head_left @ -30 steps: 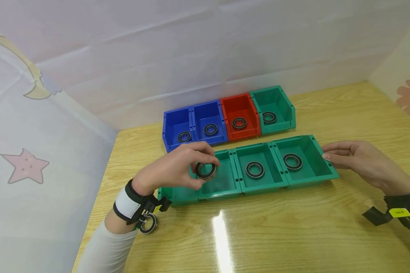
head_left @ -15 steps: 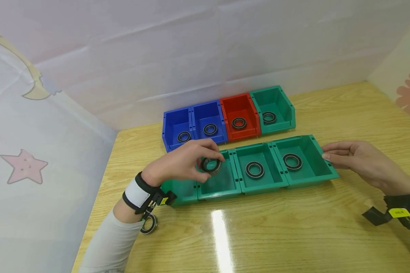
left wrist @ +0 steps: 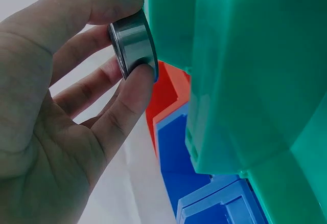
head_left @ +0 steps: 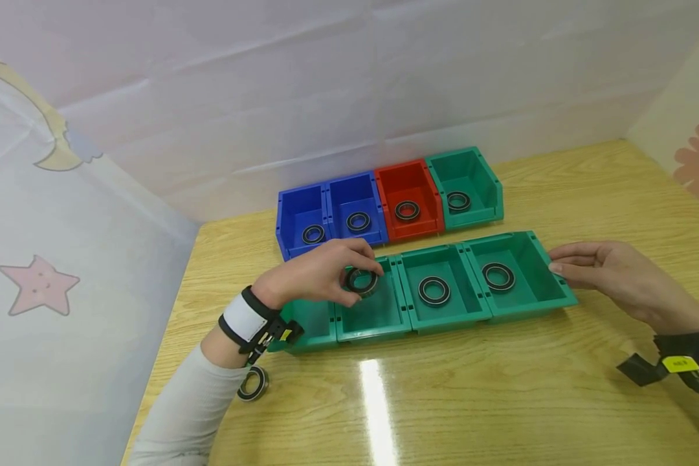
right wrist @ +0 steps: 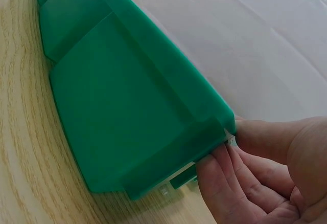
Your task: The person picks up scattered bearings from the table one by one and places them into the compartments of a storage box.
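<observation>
Between thumb and fingers, my left hand point(head_left: 320, 272) pinches a ball bearing point(left wrist: 135, 40), a black-faced ring with a shiny steel outer edge. In the head view it is over the second green bin point(head_left: 378, 317) from the left in the front row. The leftmost green bin point(head_left: 311, 327) lies partly hidden under that wrist. At the row's other end, my right hand point(head_left: 623, 278) grips the outer wall of the rightmost green bin point(head_left: 527, 268), thumb on the rim. That bin holds a bearing point(head_left: 499, 288); another bearing point(head_left: 433, 303) lies in the bin beside it.
Behind stands a row of two blue bins point(head_left: 355, 188), a red bin point(head_left: 404, 181) and a green bin point(head_left: 463, 168), each with one bearing inside. A loose bearing point(head_left: 263, 382) lies on the wooden table point(head_left: 472, 401) near my left forearm. A pale cloth backdrop point(head_left: 256, 84) hangs behind.
My left hand has moved a little to the right and slightly away from me with the bearing, further over the second green bin. The right hand has stayed at its bin.
</observation>
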{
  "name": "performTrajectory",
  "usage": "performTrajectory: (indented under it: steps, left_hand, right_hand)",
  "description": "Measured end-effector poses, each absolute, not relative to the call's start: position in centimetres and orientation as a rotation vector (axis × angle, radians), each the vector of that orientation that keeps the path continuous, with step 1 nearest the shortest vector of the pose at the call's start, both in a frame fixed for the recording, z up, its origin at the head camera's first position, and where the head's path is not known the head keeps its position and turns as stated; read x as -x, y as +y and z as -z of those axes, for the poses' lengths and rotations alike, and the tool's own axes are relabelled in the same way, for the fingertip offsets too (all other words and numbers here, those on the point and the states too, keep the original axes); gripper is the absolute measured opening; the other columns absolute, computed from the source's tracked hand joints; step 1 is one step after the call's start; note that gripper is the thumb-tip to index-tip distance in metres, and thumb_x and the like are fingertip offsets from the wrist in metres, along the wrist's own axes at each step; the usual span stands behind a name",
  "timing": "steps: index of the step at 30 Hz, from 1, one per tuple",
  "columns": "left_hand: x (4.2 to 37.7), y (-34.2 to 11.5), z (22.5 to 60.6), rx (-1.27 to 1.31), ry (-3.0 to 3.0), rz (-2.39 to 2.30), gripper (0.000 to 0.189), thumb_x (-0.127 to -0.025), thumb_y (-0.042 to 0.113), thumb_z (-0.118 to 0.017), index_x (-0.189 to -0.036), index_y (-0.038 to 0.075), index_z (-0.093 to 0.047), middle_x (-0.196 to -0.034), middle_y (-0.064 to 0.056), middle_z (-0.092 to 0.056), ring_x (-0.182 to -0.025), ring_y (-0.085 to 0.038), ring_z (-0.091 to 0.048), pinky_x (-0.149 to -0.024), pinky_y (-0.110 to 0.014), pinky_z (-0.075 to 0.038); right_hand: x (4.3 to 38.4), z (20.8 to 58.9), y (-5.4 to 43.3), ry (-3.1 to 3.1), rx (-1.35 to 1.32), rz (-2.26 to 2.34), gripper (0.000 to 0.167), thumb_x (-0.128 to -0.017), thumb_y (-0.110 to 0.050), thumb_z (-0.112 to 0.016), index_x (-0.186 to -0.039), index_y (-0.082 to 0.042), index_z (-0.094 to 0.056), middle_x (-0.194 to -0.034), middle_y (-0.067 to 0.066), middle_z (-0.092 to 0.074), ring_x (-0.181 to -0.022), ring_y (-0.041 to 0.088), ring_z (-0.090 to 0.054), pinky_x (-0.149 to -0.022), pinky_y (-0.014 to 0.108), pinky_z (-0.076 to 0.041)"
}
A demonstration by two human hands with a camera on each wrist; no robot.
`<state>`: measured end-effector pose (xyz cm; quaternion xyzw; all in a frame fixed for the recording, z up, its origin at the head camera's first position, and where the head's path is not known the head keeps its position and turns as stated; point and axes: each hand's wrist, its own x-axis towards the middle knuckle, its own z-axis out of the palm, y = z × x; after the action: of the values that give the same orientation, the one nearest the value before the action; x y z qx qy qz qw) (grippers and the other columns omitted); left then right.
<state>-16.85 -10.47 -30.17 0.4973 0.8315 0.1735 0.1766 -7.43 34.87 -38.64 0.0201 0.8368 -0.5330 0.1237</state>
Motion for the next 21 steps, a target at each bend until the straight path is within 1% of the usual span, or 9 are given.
performTrajectory:
  steps: [2, 9, 15, 18, 21]
  left_hand:
    - [17.0, -10.4, 30.3, -1.406, 2.351, -0.485, 0.043, -0.082, 0.014, -0.077, -0.123, 0.017, -0.07, -0.125, 0.0, -0.058, -0.09, -0.011, -0.058, -0.068, -0.017, -0.055]
    - [17.5, -10.0, 30.6, -1.414, 2.35, -0.468, 0.042, -0.082, 0.014, -0.078, -0.123, 0.017, -0.07, -0.123, 0.0, -0.059, -0.099, -0.012, -0.056, -0.072, -0.017, -0.055]
    - [17.8, -9.7, 30.8, -1.411, 2.355, -0.415, 0.044, -0.082, 0.016, -0.079, -0.125, 0.018, -0.069, -0.125, 0.0, -0.059, -0.095, -0.011, -0.057, -0.072, -0.017, -0.054]
    - [17.9, -9.6, 31.0, -1.406, 2.35, -0.394, 0.044, -0.082, 0.017, -0.079, -0.125, 0.017, -0.069, -0.126, 0.0, -0.059, -0.1, -0.012, -0.058, -0.079, -0.019, -0.055]
    - [18.0, -9.5, 31.3, -1.412, 2.335, -0.378, 0.044, -0.081, 0.016, -0.08, -0.124, 0.016, -0.07, -0.125, -0.001, -0.06, -0.108, -0.014, -0.056, -0.089, -0.024, -0.054]
  right_hand:
    - [7.4, 38.7, 34.9, 2.443, -0.056, 1.549, 0.022, -0.102, -0.016, -0.057, -0.123, -0.016, -0.06, -0.102, -0.023, -0.071, -0.094, -0.005, -0.068, -0.076, 0.014, -0.057]
    - [7.5, 38.8, 35.0, 2.447, -0.051, 1.535, 0.025, -0.102, -0.017, -0.056, -0.126, -0.011, -0.058, -0.103, -0.023, -0.07, -0.095, -0.006, -0.067, -0.076, 0.014, -0.057]
    - [7.4, 38.8, 35.1, 2.445, -0.049, 1.538, 0.023, -0.102, -0.017, -0.056, -0.125, -0.014, -0.059, -0.103, -0.023, -0.07, -0.095, -0.005, -0.068, -0.076, 0.014, -0.057]
    - [7.4, 38.9, 35.1, 2.441, -0.04, 1.548, 0.023, -0.102, -0.015, -0.055, -0.125, -0.014, -0.059, -0.104, -0.022, -0.071, -0.095, -0.005, -0.068, -0.076, 0.014, -0.057]
    - [7.4, 38.8, 35.0, 2.444, -0.039, 1.547, 0.023, -0.102, -0.016, -0.055, -0.125, -0.014, -0.059, -0.103, -0.022, -0.071, -0.095, -0.005, -0.068, -0.076, 0.014, -0.057]
